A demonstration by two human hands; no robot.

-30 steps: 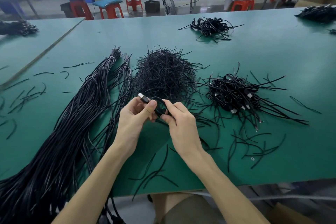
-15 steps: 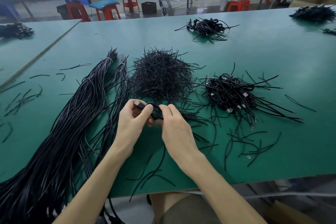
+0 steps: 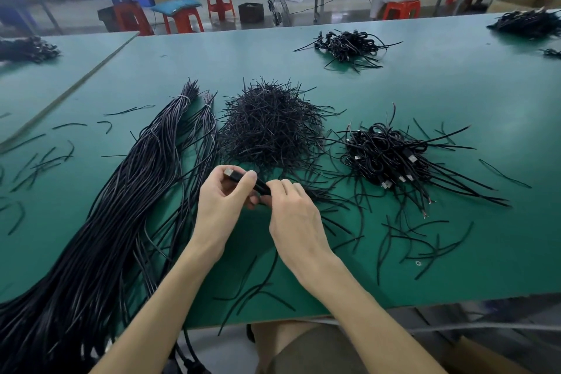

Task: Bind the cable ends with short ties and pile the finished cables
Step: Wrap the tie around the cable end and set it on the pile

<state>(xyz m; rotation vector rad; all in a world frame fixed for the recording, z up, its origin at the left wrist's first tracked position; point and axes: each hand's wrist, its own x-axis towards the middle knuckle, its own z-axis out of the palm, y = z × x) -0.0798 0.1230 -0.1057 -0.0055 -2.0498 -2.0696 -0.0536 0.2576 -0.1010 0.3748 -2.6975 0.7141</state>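
left hand (image 3: 221,203) grips cable (image 3: 235,176) plug end | right hand (image 3: 291,215) pinches cable | earlier open coil now hidden

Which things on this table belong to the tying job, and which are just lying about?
Job:
left hand and right hand, both gripping the cable
tie heap
loose cables
finished pile

Lying about:
stray ties
stools
fan
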